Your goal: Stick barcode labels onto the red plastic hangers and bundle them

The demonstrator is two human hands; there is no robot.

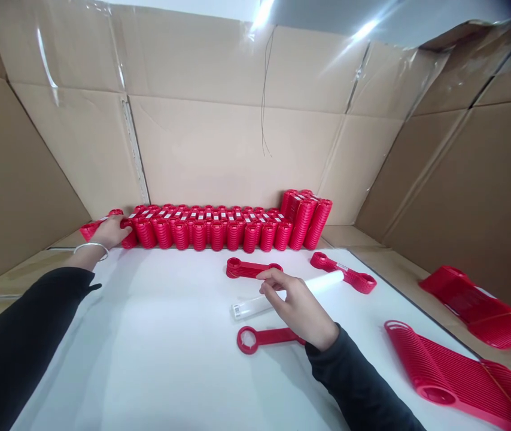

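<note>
At the left end of the row of red stacked parts [199,233], my left hand [110,232] grips a red stack [90,230], its fingers partly over the top. My right hand [298,304] hovers over the white table with thumb and forefinger close together; whether anything small is between them cannot be made out. Behind its fingertips lies a short red stack [249,270]. Beneath the hand is a clear plastic tube or roll [253,307] with a small label. Nearer, a single red ring-ended part [276,336] lies partly hidden by the right wrist.
Another short red stack [347,272] lies right of the tube. A long fanned red stack [453,371] sits at the right front, with another red bundle [484,305] beyond the table edge. Cardboard walls [237,155] surround the white table [161,359]. Taller red stacks [309,221] end the row.
</note>
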